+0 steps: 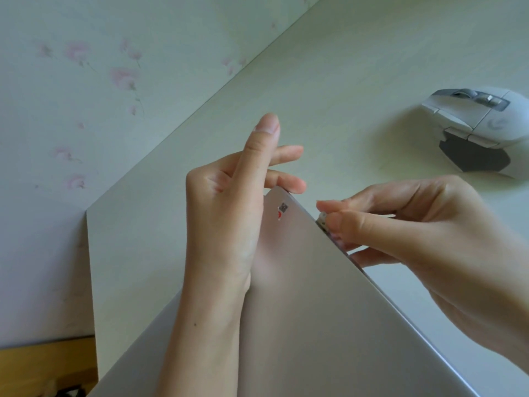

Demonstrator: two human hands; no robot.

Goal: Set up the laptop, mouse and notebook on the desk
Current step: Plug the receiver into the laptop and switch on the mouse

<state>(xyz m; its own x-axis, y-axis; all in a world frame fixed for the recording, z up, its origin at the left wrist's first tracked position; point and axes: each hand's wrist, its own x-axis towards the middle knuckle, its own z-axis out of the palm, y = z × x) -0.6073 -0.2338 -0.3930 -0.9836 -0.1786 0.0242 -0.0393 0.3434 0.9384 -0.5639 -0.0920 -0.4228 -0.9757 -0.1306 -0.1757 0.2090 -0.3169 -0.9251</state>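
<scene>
A closed silver laptop [309, 310] lies on the pale desk [343, 67], its far corner bearing a small sticker. My left hand [229, 202] rests on the lid near that corner, with the fingers curled over the corner edge and the index finger raised. My right hand [400, 224] pinches a small white plug-like piece [322, 218] between thumb and forefinger, right at the laptop's right side edge. A white and grey mouse [481, 130] sits on the desk at the far right. No notebook is in view.
A wall with pale pink flower wallpaper [86, 96] runs along the desk's left and far edge. A wooden floor strip [48, 365] shows at the bottom left, beyond the desk's end.
</scene>
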